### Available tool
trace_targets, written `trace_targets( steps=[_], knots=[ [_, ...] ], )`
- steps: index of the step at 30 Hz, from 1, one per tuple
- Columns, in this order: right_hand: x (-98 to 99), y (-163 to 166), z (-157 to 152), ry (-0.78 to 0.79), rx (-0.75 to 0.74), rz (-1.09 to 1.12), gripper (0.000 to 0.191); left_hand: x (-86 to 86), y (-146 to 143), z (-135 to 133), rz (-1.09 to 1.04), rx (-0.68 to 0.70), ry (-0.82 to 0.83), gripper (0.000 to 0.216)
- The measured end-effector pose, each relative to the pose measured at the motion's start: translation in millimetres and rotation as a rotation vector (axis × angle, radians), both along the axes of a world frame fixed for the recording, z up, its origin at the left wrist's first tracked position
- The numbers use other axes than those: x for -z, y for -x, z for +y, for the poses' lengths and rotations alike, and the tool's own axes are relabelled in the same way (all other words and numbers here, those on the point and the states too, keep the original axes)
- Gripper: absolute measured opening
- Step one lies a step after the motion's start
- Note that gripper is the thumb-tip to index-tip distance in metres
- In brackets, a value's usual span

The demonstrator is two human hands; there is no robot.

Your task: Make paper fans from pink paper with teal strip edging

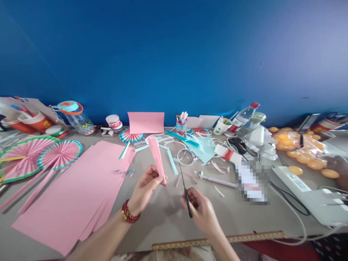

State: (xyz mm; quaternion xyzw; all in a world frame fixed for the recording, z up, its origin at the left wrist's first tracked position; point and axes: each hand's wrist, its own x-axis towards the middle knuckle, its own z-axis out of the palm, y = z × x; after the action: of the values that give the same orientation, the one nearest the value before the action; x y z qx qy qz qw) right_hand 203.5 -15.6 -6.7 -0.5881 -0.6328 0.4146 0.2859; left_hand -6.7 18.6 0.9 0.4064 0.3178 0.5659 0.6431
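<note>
My left hand [146, 186], with a red beaded bracelet at its wrist, pinches the lower end of a pleated strip of pink paper [156, 154]. The strip stands nearly upright, its folds fanning slightly at the top. In my right hand [199, 206] is a pair of scissors [185, 188] with black handles, blades pointing up and away from me. The scissors are apart from the paper, a little to its right. Light blue paper strips [172, 162] and thin pink scraps lie on the table beyond both hands.
Large pink sheets [73, 188] cover the left of the table, beside finished pleated paper fans [60, 154]. Toward the wall stand a water bottle [77, 117], a pen cup [181, 125] and a plastic bottle [241, 117]. A glue gun [217, 180], power strip [297, 183] and orange balls [295, 170] lie right.
</note>
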Motion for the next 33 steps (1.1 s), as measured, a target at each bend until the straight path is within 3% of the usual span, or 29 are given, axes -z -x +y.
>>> trace_targets(
  steps=[3,5,10,18,26,33],
  knots=[
    [0.9,-29,-2,-0.079,0.04,-0.382,0.022,-0.3,3,3,0.059,-0.05,-0.03,0.009],
    [4.1,-47,-6,-0.118,0.078,-0.525,0.02,1.0,5,5,0.1,-0.077,-0.034,0.011],
    [7.7,-68,-12,-0.206,0.099,-0.708,0.022,7.9,6,8,0.196,-0.144,-0.005,0.016],
    [-8.1,-69,0,-0.246,0.046,-0.933,0.023,2.6,8,8,0.243,-0.104,0.002,0.017],
    [-10.2,-67,13,-0.294,0.058,-0.954,0.024,4.8,0,4,0.31,-0.032,0.036,0.02],
    [-3.3,-49,43,-0.393,-0.059,-0.647,0.02,8.2,0,2,0.34,-0.026,0.023,0.022]
  ],
)
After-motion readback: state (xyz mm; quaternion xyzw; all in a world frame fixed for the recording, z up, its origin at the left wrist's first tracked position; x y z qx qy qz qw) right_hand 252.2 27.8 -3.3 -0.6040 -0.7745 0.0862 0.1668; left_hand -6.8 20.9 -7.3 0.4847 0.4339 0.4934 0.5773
